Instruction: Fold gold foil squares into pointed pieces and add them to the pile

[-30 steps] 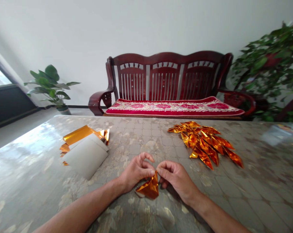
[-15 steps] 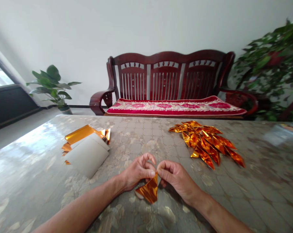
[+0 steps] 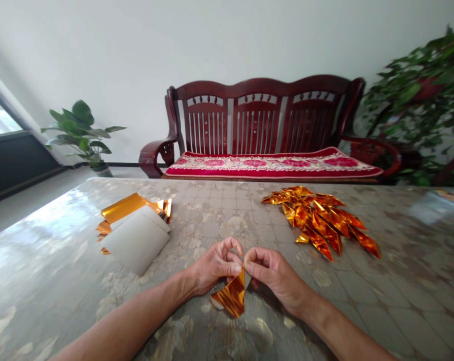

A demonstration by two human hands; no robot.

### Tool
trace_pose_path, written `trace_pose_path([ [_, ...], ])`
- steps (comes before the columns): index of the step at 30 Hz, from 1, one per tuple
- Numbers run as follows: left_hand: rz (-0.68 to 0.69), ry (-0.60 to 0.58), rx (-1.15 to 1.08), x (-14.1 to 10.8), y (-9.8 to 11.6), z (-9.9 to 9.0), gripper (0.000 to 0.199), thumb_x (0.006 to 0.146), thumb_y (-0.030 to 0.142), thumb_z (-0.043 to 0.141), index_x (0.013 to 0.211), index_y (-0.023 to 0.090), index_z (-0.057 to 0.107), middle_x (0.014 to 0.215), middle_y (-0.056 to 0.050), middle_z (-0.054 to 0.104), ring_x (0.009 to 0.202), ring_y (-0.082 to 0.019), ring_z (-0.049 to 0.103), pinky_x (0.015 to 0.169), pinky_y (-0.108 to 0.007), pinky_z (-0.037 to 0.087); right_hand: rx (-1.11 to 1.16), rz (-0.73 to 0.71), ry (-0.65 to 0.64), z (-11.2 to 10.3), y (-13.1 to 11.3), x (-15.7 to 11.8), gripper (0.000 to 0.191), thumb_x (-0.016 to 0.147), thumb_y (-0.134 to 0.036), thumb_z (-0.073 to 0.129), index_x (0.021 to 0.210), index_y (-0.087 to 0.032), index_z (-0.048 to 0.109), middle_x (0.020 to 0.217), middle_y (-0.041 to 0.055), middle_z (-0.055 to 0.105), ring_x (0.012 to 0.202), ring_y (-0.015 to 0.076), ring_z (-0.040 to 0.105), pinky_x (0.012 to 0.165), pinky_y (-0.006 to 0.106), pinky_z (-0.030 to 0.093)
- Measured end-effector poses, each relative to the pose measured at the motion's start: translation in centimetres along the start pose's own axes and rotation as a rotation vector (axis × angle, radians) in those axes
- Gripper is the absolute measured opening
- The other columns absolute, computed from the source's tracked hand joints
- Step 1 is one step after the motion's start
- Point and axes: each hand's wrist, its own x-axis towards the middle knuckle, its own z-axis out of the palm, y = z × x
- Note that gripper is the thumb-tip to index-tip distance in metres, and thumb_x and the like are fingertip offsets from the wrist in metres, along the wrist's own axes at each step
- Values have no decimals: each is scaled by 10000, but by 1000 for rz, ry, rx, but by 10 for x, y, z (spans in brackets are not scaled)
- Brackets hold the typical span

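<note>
Near the front of the table, a sheet of shiny orange-gold foil paper [image 3: 232, 296] is partly folded, its tip pointing up and its wide end toward me. My left hand [image 3: 219, 265] pinches its upper edge between thumb and fingers. At the tip, my right hand [image 3: 268, 271] has thumb and forefinger closed on the paper, close against the left fingertips. The paper's pale back shows beside the right fingers. To the right lies a pile of folded foil pieces [image 3: 320, 218], pointed and creased. A stack of foil sheets [image 3: 140, 235] rests on the left, mostly white side up.
The table [image 3: 211, 200] has a glossy, patterned cover. Clear plastic packaging [image 3: 433, 206] lies at its right edge. Behind it stands a dark red wooden bench [image 3: 257, 120] with a red floral cushion [image 3: 272, 165]. Potted plants [image 3: 82, 133] stand left and right.
Both hands keep their pinch on the foil paper, with almost no movement. The view has shifted very slightly.
</note>
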Motion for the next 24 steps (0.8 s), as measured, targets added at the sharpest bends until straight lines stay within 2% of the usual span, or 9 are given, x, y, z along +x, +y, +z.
trace_pose_path([
  [4,-6,17,14,-1,1,3,605,522,440,953,879,182,539,622,30,656,446,-69,524,456,-157,402,-39,-6,23,0,0,0,370,717,-503,738,671,-191,544,595,-57,448,561,91,399,534,211,339],
  [8,7,31,19,-2,1,6,605,529,430,953,892,180,538,612,36,646,456,-62,507,463,-152,376,-133,-51,64,0,1,0,269,723,-394,690,648,-192,529,572,-60,432,557,87,346,508,212,273],
  [12,39,56,27,-3,1,7,586,551,397,950,904,169,541,649,8,687,477,-67,538,484,-153,397,-207,-107,89,0,2,1,212,719,-348,650,647,-195,523,578,-64,416,553,87,331,510,217,278],
  [17,85,86,34,-3,1,10,568,574,385,942,904,168,534,663,-6,708,519,-94,596,533,-178,448,-330,-163,143,-1,2,1,143,712,-282,624,645,-202,527,588,-54,471,560,98,390,527,218,323],
  [24,179,174,146,-2,3,11,513,612,379,916,889,165,540,657,11,696,523,-83,577,534,-173,427,-552,-265,249,-1,4,0,130,808,-254,580,692,-204,608,627,-28,579,594,125,503,570,227,380],
])
